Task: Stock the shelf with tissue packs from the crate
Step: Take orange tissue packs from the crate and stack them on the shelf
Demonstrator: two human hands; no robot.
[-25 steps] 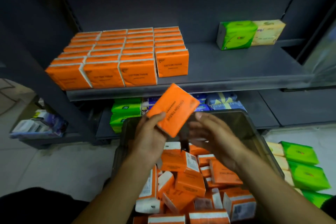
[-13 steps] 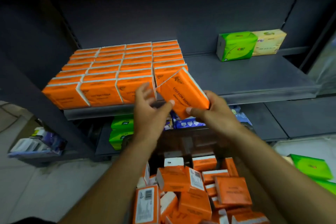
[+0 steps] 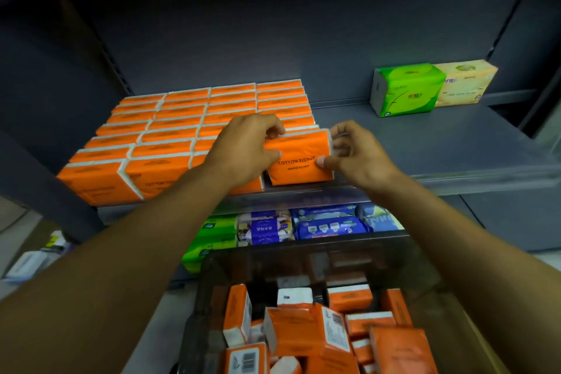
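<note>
Presently, orange cotton tissue pack point(image 3: 299, 161), pinched at either end by left hand point(image 3: 246, 149) and right hand point(image 3: 355, 152), wants seating flush at shelf point(image 3: 425, 146) front.

I can read "COTTON TISSUE" in black capitals on the orange face of the pack point(image 3: 299, 165) pinched between the left hand point(image 3: 243, 152) and the right hand point(image 3: 356, 156). A smaller line beneath it is too fine for me to make out. The front-row pack point(image 3: 158, 182) further left bears similar print, too dim to read for sure. Down in the crate point(image 3: 206, 297), a barcode label point(image 3: 246, 361) shows on one pack, its digits blurred. The purple pack point(image 3: 264, 229) carries white Chinese characters, upside down from my view, which I cannot make out. The green pack point(image 3: 406, 91) has a small red logo, illegible.
</note>
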